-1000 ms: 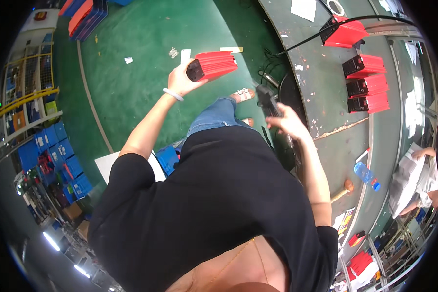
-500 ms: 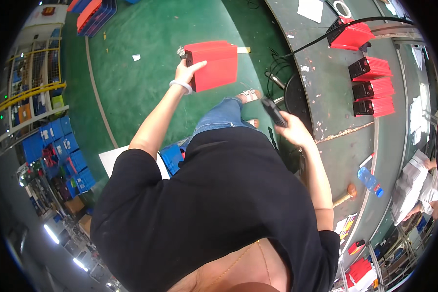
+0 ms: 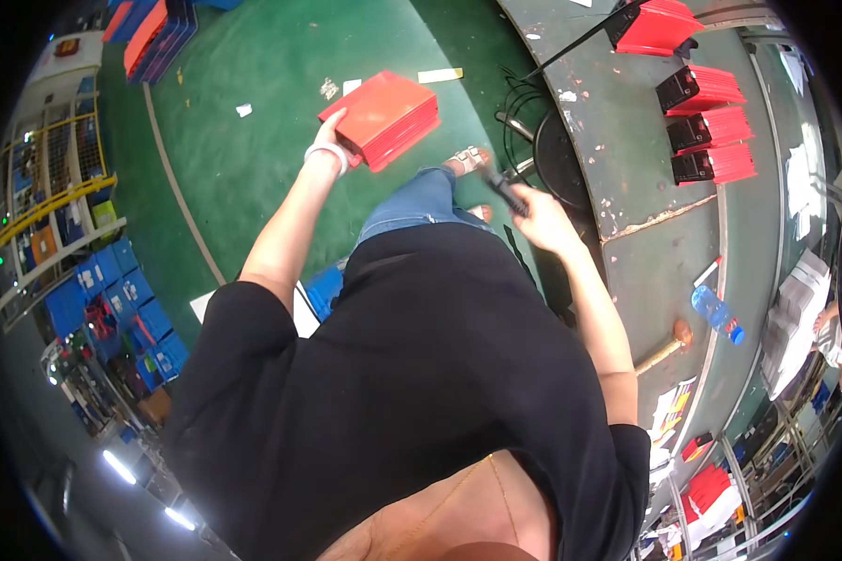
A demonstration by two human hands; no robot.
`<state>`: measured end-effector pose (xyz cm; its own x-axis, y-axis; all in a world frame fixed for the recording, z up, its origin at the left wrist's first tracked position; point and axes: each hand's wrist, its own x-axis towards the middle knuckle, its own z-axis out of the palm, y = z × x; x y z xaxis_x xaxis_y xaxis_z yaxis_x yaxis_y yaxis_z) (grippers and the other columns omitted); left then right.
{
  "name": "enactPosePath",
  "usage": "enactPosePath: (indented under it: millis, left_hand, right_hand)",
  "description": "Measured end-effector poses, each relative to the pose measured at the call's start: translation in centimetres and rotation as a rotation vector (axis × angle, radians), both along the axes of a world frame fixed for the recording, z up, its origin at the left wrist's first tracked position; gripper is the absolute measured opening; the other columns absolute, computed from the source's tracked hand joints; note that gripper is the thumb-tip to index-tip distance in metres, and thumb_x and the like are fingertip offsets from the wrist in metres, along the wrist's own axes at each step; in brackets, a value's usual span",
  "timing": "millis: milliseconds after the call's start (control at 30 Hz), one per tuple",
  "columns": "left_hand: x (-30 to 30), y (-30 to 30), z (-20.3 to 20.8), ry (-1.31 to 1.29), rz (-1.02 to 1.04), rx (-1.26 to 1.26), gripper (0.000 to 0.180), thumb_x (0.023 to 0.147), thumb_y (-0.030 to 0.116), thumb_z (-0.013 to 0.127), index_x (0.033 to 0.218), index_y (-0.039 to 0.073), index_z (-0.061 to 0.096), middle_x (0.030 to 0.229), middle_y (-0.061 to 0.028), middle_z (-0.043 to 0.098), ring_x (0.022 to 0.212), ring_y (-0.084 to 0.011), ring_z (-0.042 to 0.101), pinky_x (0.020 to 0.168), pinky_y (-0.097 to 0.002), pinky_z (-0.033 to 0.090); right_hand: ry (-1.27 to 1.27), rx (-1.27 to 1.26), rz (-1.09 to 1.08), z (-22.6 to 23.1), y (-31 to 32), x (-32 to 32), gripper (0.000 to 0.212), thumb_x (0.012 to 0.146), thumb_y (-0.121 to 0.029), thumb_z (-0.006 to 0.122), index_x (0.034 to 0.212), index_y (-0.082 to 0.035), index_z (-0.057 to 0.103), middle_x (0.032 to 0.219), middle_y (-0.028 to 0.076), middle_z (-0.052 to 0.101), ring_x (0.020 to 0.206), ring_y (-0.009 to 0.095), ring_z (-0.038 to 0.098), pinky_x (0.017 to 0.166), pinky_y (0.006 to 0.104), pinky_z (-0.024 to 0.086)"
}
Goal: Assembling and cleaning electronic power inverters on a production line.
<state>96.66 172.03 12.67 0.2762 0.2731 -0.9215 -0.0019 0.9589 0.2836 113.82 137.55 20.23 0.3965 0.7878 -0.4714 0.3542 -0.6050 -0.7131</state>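
Note:
My left hand grips a red box-shaped case by its near left edge, out in front of me above the green floor. The case is tilted, with a smooth broad face upward and a ribbed side toward me. In my right hand is a black hand tool with a ridged handle, its end pointing forward and left. Blur hides what kind of tool it is. Case and tool are apart, with my foot in a light sandal below them.
On my right runs a worn green workbench bearing several red ribbed cases, a mallet and a water bottle. A round dark stool and loose cables sit by its edge. Blue bins stand far left. Another person's hand shows far right.
The red case has turned in my left hand, from broad face toward me to tilted with its ribbed side showing. My right hand and tool have shifted slightly left. The whole view has shifted a little.

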Motion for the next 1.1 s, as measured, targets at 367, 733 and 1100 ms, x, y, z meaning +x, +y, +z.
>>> enactPosePath:
  millis: [367, 733, 1100]
  left_hand:
    - [-0.1, -0.9, 1.5, 0.087, 0.066, -0.004, 0.035, 0.077, 0.034, 0.068, 0.105, 0.014, 0.06, 0.104, -0.0041, 0.066, 0.099, -0.0256, 0.061, 0.083, -0.0464, 0.049]
    - [-1.1, -1.0, 0.6, 0.01, 0.025, -0.02, 0.038, 0.075, 0.036, 0.069, 0.106, 0.016, 0.061, 0.104, -0.0024, 0.066, 0.1, -0.0243, 0.061, 0.084, -0.0462, 0.046]
    - [0.1, -1.5, 2.2, 0.052, 0.078, -0.012, 0.042, 0.077, 0.033, 0.066, 0.113, 0.013, 0.059, 0.114, -0.0044, 0.062, 0.104, -0.0266, 0.059, 0.089, -0.0479, 0.045]
  right_hand:
    - [0.0, 0.023, 0.081, 0.6, 1.4, -0.3, 0.039, 0.071, -0.006, 0.058, 0.11, -0.006, 0.06, 0.08, 0.012, 0.061, 0.074, 0.017, 0.06, 0.07, 0.0309, 0.046]
    - [0.32, 0.068, 0.172, 0.1, 1.6, -0.5, 0.032, 0.073, -0.01, 0.058, 0.105, -0.005, 0.061, 0.064, 0.004, 0.051, 0.063, 0.012, 0.05, 0.061, 0.0289, 0.043]
    - [0.126, -0.028, -0.285, -1.2, 1.8, -0.6, 0.027, 0.073, -0.012, 0.06, 0.098, -0.003, 0.058, 0.075, 0.014, 0.058, 0.068, 0.024, 0.055, 0.068, 0.0348, 0.045]
